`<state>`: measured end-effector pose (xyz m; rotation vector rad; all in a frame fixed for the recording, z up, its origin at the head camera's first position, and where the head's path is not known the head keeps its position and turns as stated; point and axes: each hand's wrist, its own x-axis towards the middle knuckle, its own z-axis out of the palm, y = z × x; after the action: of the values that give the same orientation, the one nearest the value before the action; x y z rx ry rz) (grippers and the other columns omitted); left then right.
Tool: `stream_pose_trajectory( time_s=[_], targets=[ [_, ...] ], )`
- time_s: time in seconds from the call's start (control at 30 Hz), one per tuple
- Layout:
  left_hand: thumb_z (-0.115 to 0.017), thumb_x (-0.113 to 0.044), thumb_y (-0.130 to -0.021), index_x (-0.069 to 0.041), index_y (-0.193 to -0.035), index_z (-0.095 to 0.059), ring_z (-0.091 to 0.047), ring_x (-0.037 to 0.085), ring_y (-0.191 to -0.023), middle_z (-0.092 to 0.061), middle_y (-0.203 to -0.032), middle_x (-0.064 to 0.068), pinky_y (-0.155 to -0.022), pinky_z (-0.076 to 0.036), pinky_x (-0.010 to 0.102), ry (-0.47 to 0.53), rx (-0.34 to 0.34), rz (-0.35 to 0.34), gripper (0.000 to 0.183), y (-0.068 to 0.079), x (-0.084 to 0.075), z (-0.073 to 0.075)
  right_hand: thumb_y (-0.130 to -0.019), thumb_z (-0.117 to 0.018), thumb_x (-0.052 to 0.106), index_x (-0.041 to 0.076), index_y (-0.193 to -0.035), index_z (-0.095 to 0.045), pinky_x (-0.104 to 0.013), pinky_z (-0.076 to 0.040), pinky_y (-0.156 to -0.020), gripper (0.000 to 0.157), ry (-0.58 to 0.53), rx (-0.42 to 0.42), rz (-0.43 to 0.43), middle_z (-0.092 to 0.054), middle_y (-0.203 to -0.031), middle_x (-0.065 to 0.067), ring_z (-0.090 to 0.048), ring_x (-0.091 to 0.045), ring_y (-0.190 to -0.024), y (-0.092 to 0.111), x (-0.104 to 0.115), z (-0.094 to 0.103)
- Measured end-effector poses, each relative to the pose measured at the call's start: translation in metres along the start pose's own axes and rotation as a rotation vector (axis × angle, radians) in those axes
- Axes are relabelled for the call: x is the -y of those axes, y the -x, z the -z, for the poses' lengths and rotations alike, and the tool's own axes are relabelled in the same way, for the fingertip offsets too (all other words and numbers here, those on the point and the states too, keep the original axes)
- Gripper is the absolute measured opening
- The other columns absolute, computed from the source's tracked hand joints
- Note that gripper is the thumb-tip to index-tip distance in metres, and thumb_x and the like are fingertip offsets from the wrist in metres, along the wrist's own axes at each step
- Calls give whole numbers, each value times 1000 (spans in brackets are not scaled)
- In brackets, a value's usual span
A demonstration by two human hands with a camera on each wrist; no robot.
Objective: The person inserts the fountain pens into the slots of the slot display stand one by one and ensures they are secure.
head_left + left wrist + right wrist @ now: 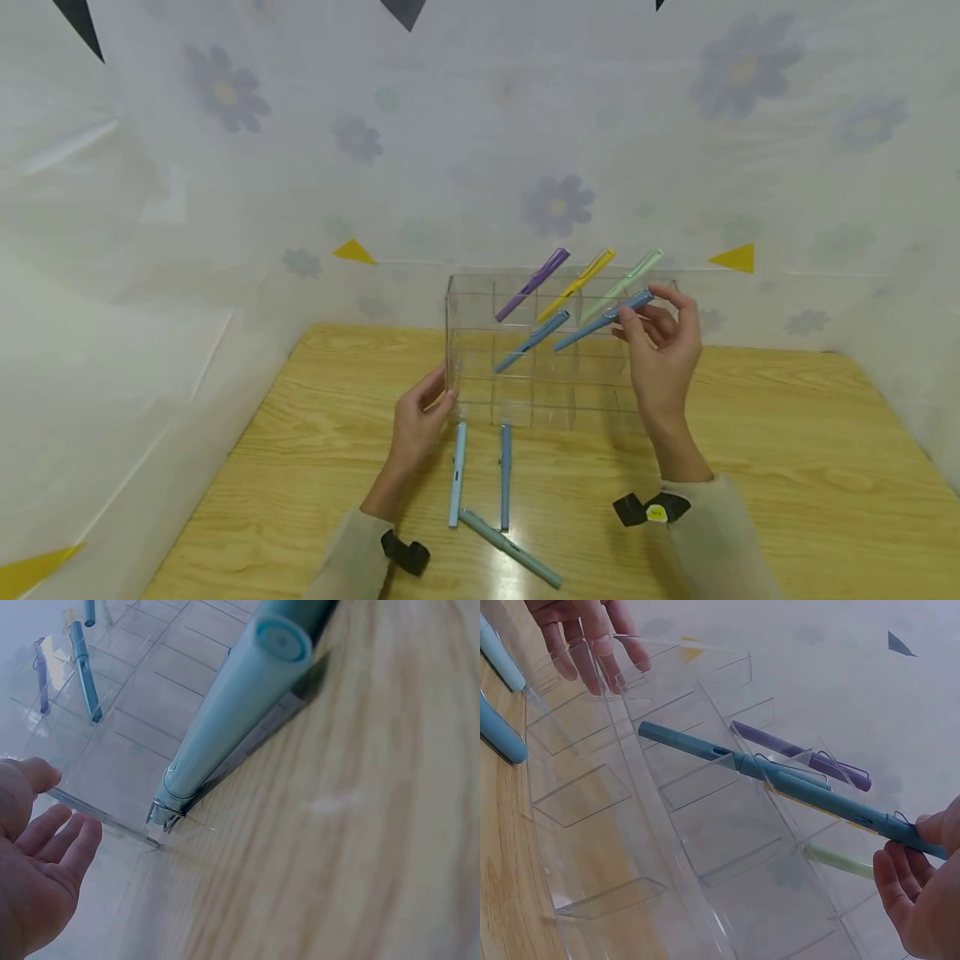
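Observation:
A clear pen rack (513,406) with several small compartments stands on the table. My left hand (417,421) holds its left side edge between thumb and fingers. My right hand (663,358) pinches a blue pen (600,322) by its clip end, tilted, its other end at the middle row. To its left, another blue pen (531,342) leans in the same row. Above them, a purple pen (532,285), a yellow pen (576,286) and a pale green pen (622,286) lean in the top row.
In front of the rack a light blue pen (457,475) and a blue pen (506,477) lie on the wooden table (787,467). A grey-green pen (512,547) lies slanted nearer me. A flower-patterned sheet (465,167) hangs behind the table.

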<state>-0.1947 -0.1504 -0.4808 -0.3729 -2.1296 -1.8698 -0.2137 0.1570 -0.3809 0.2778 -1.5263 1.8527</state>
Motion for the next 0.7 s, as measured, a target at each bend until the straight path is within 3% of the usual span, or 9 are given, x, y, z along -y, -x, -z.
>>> stream_pose_trajectory(
  time_s=[0.1,0.27,0.47,0.7],
  targets=[
    [-66,-3,-100,-1,-145,-55,-58,39,-128,-57,-144,21,-95,-56,34,6,-3,7,46,0,-1,0,-94,-72,2,4,-128,-61,-29,-64,-72,36,35,-8,-20,-67,-98,-20,-72,-26,-80,-1,-7,-1],
    [-66,-3,-100,-3,-145,-56,-58,36,-129,-57,-144,18,-95,-56,33,13,-5,19,46,0,0,0,-94,-72,1,-5,-127,-59,-26,-63,-72,36,114,32,-59,-67,-102,-21,-71,-20,-81,0,-13,-4],
    [-66,-2,-100,-3,-145,-56,-59,35,-129,-58,-144,17,-95,-56,32,6,-6,21,46,0,0,-1,-94,-72,-3,-8,-125,-60,-17,-59,-69,34,207,109,-28,-69,-102,-25,-71,-13,-78,3,-13,-8],
    [-66,-3,-100,-4,-145,-57,-58,34,-129,-58,-144,16,-95,-56,32,-8,-7,22,46,0,0,-2,-92,-70,-10,-16,-115,-61,-13,-57,-65,24,367,177,25,-72,-96,-29,-73,-38,-74,6,10,-19]
  ],
)
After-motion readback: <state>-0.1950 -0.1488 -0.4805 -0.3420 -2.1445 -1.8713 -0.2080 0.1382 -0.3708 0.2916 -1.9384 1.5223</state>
